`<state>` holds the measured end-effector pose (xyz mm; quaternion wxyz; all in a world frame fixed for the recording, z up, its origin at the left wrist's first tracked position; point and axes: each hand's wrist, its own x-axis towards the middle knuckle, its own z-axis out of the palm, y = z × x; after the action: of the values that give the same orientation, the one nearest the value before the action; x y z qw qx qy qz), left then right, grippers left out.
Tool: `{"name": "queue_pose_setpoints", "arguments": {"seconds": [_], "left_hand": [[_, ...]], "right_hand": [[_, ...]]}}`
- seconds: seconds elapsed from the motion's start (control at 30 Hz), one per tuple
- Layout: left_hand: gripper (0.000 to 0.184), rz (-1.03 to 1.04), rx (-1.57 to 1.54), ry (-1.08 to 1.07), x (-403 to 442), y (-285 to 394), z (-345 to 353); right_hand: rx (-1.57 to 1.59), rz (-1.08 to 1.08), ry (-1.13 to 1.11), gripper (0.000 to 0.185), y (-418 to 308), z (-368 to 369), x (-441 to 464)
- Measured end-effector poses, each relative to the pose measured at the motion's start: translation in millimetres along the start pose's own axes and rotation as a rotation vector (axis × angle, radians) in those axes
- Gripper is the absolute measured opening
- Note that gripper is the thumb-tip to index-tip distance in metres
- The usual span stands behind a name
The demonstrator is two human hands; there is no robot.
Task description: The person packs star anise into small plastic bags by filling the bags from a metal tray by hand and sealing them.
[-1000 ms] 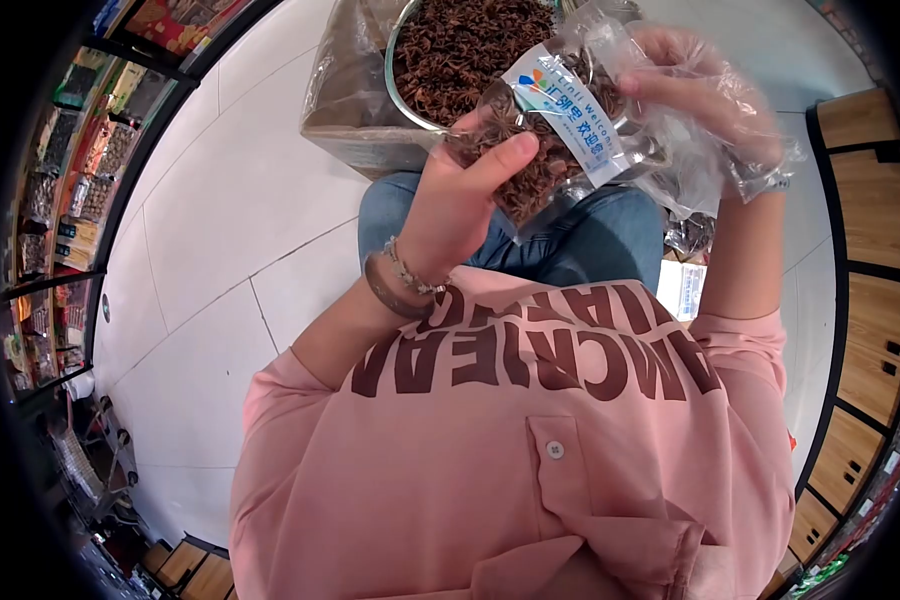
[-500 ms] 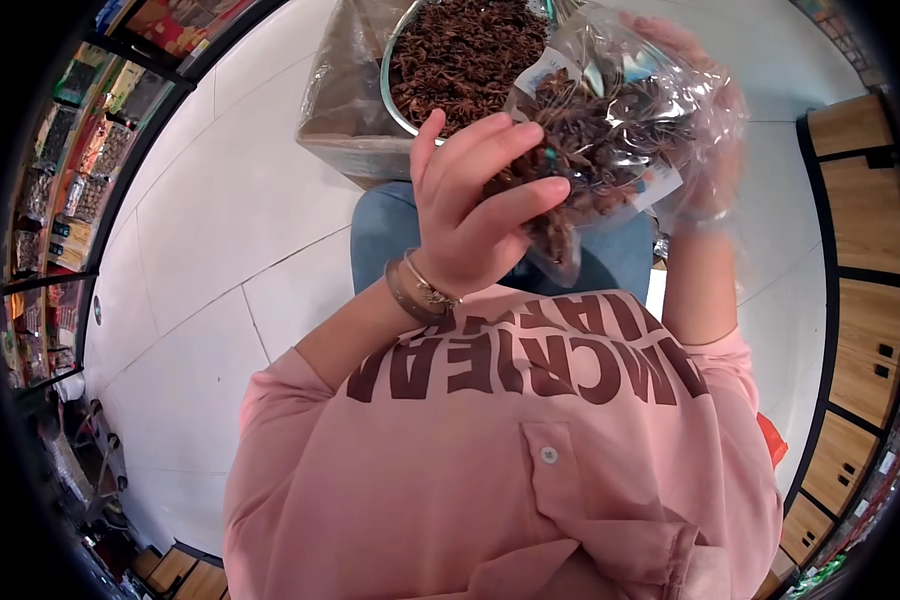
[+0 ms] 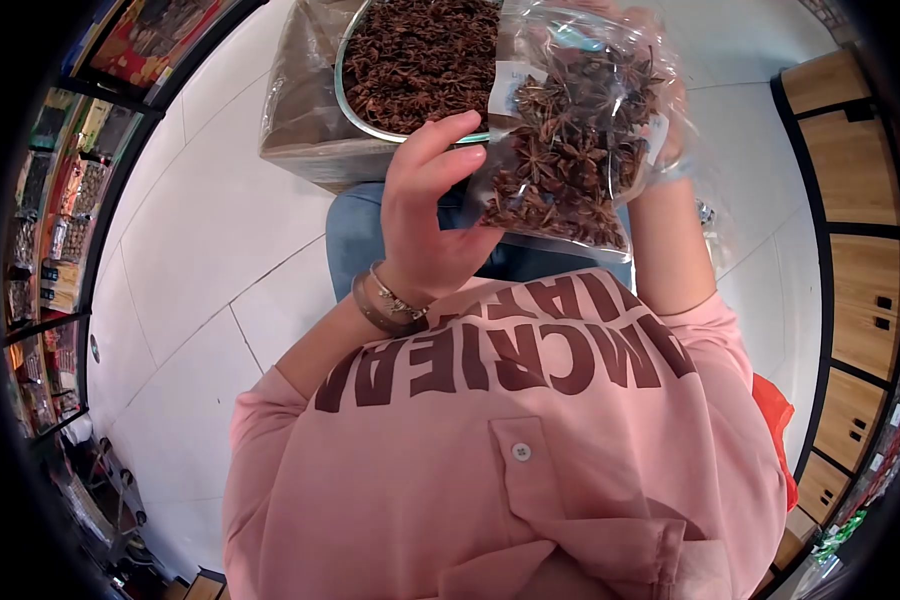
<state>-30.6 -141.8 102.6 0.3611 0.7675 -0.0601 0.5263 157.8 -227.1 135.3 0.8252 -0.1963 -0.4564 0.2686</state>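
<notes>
A clear plastic bag of star anise with a white and blue label hangs upright over my lap. Partly hidden behind the bag, my right hand grips it near its top and right side. My left hand is at the bag's lower left edge, fingers apart, thumb by the plastic. Beyond my knees, a glass-rimmed tray full of loose star anise rests on a plastic-lined cardboard box.
Shelves of packaged goods stand at the left. Wooden cabinets with black edges line the right. A red bag shows beside my right side. A wheeled cart is at the lower left, on the pale tiled floor.
The bag has turned from tilted, label up, to upright with its star anise facing me. My left hand has loosened from its earlier grip and its fingers have spread.
</notes>
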Motion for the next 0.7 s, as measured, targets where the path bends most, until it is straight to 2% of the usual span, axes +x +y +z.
{"name": "queue_pose_setpoints", "arguments": {"seconds": [0.07,0.17,0.2,0.3,0.7], "left_hand": [[0.064,0.007,0.028,-0.015,-2,-1,0],[0.064,-0.008,0.040,-0.038,-3,-2,1],[0.064,-0.017,0.039,-0.048,-5,-2,1],[0.063,-0.044,0.018,-0.062,-11,-5,3],[0.060,-0.094,0.035,-0.081,-15,3,4]], "right_hand": [[0.072,0.056,0.079,0.030,-10,25,1],[0.235,0.174,0.070,0.031,-12,17,3],[0.185,0.284,0.134,0.034,-18,21,4],[-0.152,0.308,0.161,0.032,-27,29,0],[-0.255,0.262,0.262,0.024,-31,43,-8]]}}
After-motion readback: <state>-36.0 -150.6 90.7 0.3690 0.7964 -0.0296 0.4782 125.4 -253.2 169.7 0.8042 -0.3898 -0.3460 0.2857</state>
